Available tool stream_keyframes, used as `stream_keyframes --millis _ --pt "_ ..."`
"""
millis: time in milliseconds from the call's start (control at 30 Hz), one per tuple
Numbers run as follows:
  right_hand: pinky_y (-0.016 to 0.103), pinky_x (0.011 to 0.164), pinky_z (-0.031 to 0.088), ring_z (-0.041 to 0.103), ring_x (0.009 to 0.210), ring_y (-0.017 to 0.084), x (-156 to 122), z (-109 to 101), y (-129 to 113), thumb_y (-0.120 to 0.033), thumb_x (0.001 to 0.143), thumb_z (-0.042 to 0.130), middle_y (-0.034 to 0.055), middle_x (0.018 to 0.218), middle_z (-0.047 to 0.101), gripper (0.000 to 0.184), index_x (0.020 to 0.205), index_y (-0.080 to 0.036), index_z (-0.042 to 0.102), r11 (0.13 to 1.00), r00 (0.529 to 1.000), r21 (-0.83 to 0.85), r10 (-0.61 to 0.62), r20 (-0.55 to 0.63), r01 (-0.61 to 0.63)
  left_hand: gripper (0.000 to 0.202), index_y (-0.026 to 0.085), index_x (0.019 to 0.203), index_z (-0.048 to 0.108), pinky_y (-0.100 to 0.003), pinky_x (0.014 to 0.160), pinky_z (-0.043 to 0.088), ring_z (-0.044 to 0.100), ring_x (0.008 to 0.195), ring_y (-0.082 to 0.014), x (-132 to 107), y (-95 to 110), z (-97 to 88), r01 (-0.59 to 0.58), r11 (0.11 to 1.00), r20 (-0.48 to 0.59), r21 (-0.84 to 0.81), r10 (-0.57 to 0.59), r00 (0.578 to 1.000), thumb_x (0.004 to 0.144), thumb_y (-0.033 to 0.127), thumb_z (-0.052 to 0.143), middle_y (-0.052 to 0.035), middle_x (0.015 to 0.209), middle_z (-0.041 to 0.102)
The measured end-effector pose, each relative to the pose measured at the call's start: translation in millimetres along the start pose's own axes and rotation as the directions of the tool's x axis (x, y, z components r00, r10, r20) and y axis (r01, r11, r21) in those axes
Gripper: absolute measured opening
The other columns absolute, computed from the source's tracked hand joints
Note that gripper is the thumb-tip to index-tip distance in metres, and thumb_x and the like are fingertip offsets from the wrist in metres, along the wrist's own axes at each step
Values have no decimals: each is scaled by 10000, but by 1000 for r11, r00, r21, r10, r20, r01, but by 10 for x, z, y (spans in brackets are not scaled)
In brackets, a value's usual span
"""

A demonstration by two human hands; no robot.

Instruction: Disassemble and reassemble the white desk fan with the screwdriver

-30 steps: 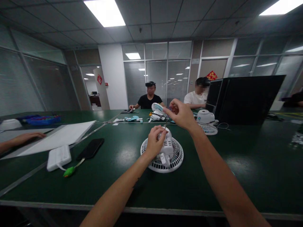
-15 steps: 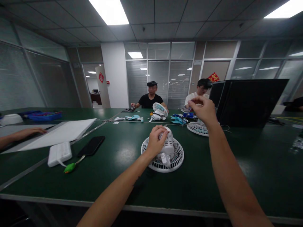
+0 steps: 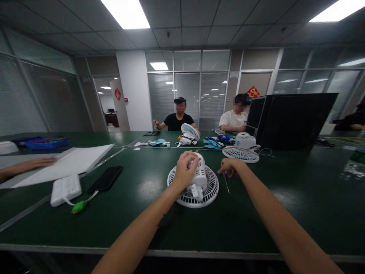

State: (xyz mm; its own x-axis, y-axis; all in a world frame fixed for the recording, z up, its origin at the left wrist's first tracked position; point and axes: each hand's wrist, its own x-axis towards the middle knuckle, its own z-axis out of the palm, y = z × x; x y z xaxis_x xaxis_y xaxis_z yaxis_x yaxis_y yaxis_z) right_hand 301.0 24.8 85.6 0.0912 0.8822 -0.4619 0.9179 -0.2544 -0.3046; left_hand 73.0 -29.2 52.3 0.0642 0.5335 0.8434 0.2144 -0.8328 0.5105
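Lying at the far left of the green table (image 3: 137,224), a blue tray (image 3: 47,143) stands behind a co-worker's hand (image 3: 38,163), which rests flat near the left end of a white sheet (image 3: 76,163). Next come a white box (image 3: 66,190), a green tag (image 3: 79,207) on a short strap, and a black phone (image 3: 107,179). Across the table sits a person in black (image 3: 179,121), with blue scraps (image 3: 158,142) in front. In the middle, the wearer's left hand (image 3: 186,167) holds the housing of the white fan (image 3: 200,179), fingers curled over its rounded top; the fan lies grille down on the table. Behind it a tilted fan (image 3: 190,133) leans near some blue pieces (image 3: 212,143). Just right of the near fan, the right hand (image 3: 229,166) bends low with its fingers drawn in at the handle of a screwdriver (image 3: 226,182), tip slanting down; the fingers hide the contact, so I cannot tell whether they grip it. Farther right are another fan (image 3: 242,144), a large black case (image 3: 293,121) and a clear bottle (image 3: 355,167).
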Motion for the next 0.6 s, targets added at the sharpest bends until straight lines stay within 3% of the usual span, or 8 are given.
stream_keyframes --millis 100,233,333,433,600 --pt "359 705 558 695 937 255 -9 -139 124 -455 879 626 166 1131 687 434 1172 -138 576 993 995 78 -79 -63 84 173 188 744 660 -403 983 447 614 959 -221 -1 9 2 -6 1000 -2 -3 6 1000 884 220 565 -70 910 658" --pt "276 665 538 657 1081 233 -153 -393 369 -583 885 516 125 1280 643 508 1261 -243 479 959 967 166 -206 -148 230 163 185 768 671 -389 953 463 618 986 -229 -1 32 -2 4 1000 -1 -2 -4 1000 887 208 562 -75 912 655" --pt "283 632 526 641 1098 279 -335 -442 589 -633 806 562 149 1250 647 602 1241 -226 476 950 953 156 -243 -179 272 158 186 772 671 -378 949 465 618 1004 -232 1 41 -4 5 1000 -2 1 -5 1000 886 201 564 -73 914 655" --pt "331 632 528 653 1024 319 -543 -300 842 -696 729 579 170 1145 670 683 1186 -191 529 967 961 46 -242 -136 250 165 187 759 665 -375 944 463 616 996 -229 2 37 -1 3 1000 -5 0 -3 1000 889 210 565 -71 903 656" --pt "410 832 520 648 1009 319 -851 124 1251 -669 642 666 152 1125 667 759 1240 -210 570 975 966 -104 -211 -147 197 172 193 759 665 -395 972 453 613 990 -225 1 19 0 -2 1000 -6 6 2 1000 890 225 559 -71 924 663"
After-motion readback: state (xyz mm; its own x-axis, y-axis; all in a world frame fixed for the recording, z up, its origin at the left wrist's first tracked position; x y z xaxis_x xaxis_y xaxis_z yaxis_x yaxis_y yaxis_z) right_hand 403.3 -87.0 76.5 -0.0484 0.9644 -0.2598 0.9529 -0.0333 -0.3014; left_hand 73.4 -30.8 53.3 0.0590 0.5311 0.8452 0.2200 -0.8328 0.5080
